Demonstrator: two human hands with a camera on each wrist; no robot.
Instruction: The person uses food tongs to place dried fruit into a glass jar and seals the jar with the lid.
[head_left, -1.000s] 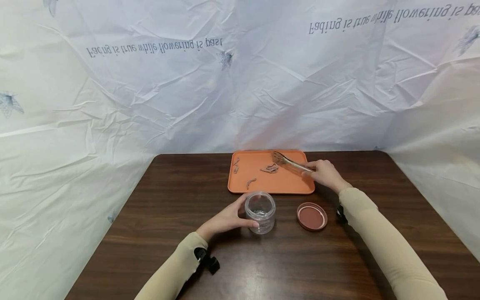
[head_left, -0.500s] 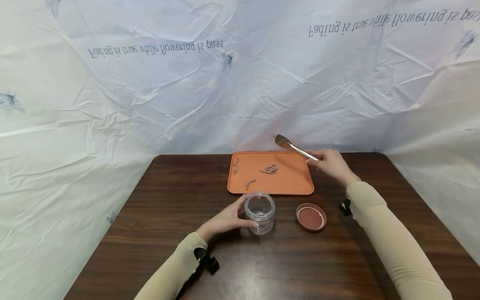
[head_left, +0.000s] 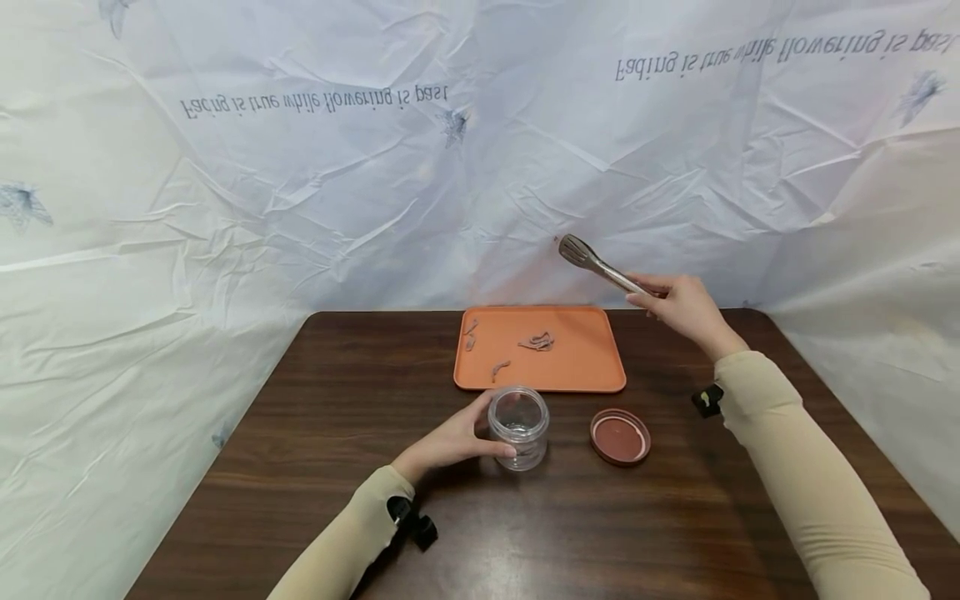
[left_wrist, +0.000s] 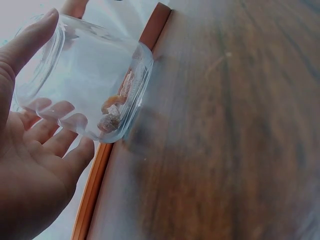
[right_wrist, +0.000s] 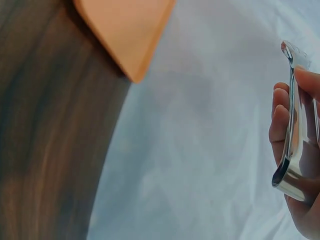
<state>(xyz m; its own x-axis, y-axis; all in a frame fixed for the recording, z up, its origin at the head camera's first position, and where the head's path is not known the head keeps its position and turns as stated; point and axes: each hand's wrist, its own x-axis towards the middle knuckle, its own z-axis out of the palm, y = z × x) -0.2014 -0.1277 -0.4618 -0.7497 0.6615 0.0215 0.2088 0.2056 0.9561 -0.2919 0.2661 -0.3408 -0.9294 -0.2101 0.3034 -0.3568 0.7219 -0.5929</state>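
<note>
Metal tongs (head_left: 577, 252): raised since the earlier frame, seen above the far edge of the orange tray (head_left: 581, 358), gripped by right hand (head_left: 688, 310). Clear jar (head_left: 528, 454): near tray's front edge, left hand (head_left: 453, 440) curled round it. Lid (head_left: 619, 438): right of jar, table (head_left: 337, 383) between.

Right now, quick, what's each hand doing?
Left hand: holding the clear jar, thumb and fingers round it.
Right hand: holding the tongs, off the tray.
</note>
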